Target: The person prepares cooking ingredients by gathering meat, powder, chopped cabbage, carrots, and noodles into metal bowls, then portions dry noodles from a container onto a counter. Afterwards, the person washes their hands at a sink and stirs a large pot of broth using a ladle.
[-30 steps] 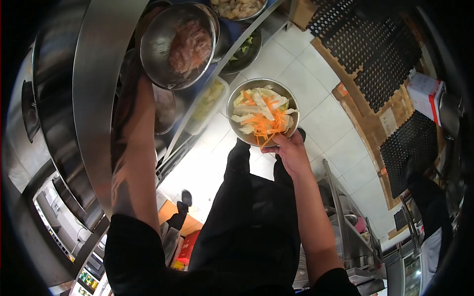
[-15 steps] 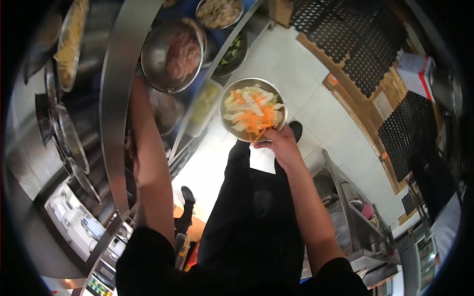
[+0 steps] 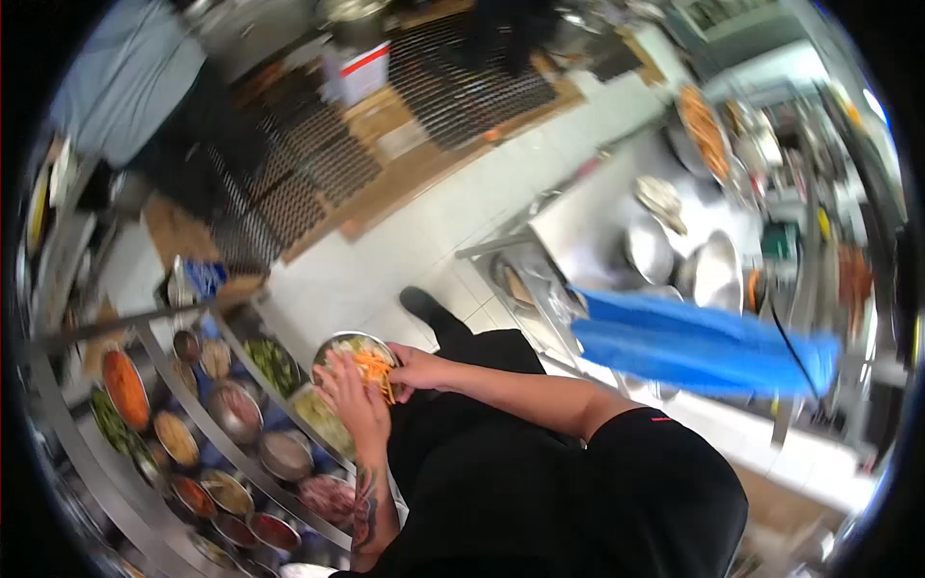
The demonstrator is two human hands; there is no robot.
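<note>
A round metal bowl (image 3: 334,345) of sliced cabbage and orange carrot shreds (image 3: 374,367) is held in front of my body. My right hand (image 3: 412,372) grips the bowl's right side. Over the bowl's near left part lies my left hand (image 3: 355,400), palm down on the vegetables with its fingers spread. It covers part of the food. The tattooed left forearm comes up from below.
Shelves at the left hold several bowls, among them carrot (image 3: 125,388), greens (image 3: 270,364) and pink meat (image 3: 329,499). To the right stand a metal table (image 3: 588,226) and a blue plastic sheet (image 3: 694,342). Another person (image 3: 135,77) is at the upper left.
The view has swung toward the metal table. My left arm has come out from the shelves, and that hand now rests over the bowl. My right hand still holds the bowl.
</note>
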